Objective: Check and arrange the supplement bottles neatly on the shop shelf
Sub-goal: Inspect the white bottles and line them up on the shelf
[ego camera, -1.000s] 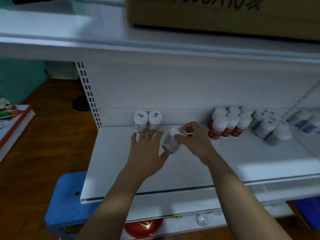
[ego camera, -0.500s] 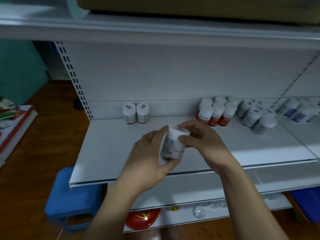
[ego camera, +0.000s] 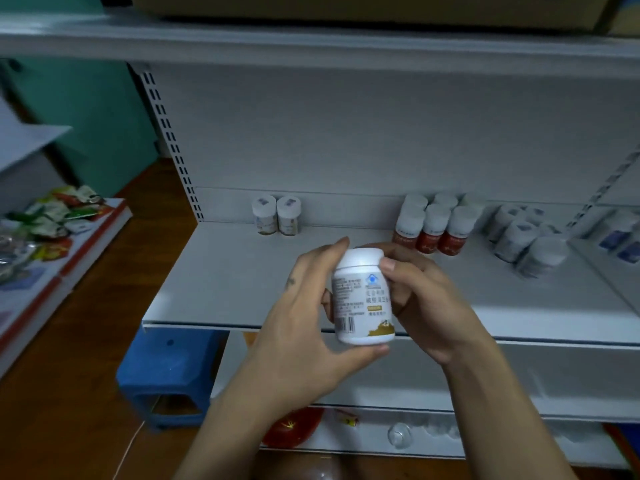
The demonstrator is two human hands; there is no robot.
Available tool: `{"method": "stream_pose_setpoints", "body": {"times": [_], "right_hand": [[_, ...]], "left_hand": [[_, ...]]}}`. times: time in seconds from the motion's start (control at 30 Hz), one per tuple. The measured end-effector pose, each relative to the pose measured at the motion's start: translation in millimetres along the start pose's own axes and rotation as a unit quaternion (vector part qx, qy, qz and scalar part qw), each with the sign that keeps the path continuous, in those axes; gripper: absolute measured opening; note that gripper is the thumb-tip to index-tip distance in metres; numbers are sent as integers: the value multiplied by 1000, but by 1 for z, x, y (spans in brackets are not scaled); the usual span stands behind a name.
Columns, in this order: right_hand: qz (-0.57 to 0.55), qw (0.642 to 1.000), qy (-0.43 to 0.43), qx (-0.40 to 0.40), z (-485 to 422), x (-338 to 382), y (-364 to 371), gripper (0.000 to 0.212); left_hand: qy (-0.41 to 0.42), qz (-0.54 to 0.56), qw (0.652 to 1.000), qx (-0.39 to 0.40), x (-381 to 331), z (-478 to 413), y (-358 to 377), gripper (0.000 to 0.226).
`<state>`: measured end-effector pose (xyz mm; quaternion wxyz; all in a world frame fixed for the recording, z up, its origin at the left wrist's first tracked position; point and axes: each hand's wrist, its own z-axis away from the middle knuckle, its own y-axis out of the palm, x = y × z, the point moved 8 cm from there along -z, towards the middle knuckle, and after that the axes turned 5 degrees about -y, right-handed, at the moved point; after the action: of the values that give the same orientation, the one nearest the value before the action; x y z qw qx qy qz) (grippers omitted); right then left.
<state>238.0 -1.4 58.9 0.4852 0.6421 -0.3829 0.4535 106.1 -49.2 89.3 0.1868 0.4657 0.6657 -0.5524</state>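
Note:
I hold a white supplement bottle (ego camera: pixel 362 296) upright in front of the white shelf (ego camera: pixel 225 271), its label and barcode facing me. My left hand (ego camera: pixel 304 313) grips its lower part, thumb under the base. My right hand (ego camera: pixel 419 292) grips its cap and right side. Two small white bottles (ego camera: pixel 276 216) stand side by side at the shelf's back left. A group of red-labelled bottles (ego camera: pixel 434 226) stands at the back right, with several white bottles (ego camera: pixel 526 237) beside them.
A blue plastic stool (ego camera: pixel 166 372) stands on the wooden floor at the lower left. A low display with snack packets (ego camera: pixel 45 223) is at the far left. A red object (ego camera: pixel 294 426) and a clear bottle (ego camera: pixel 398 434) lie on the bottom shelf. A cardboard box (ego camera: pixel 346 8) sits on the top shelf.
Both hands have lifted the white bottle off the shelf, drawn it toward me and turned it upright with the label facing me. The view has tilted slightly.

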Motion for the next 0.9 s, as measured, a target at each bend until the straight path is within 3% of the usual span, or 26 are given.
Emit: {"method": "stream_pose_setpoints", "body": {"times": [0.07,0.17,0.33,0.57,0.67,0.77,0.9], "right_hand": [[-14,1000,9,22,6,-2,0,39],[-9,997,27,78,16,-4,4,58],[-47,993,41,97,26,-3,3,52],[-45,999,10,23,26,5,-9,65],[-6,1000,-11,-2,25,9,-11,66],[-11,1000,-9,-20,25,9,-14,71],[-47,999,-14,8,24,12,-14,59]], "left_hand": [[18,-19,1000,-17,-9,3,0,99],[28,-36,999,-29,-15,8,-1,97],[38,-49,998,-21,-22,10,4,95],[-27,40,998,51,-16,10,21,103],[-80,59,994,45,-10,6,30,111],[-90,89,992,8,-10,5,29,96],[-66,77,994,-52,-9,7,20,76]]}}
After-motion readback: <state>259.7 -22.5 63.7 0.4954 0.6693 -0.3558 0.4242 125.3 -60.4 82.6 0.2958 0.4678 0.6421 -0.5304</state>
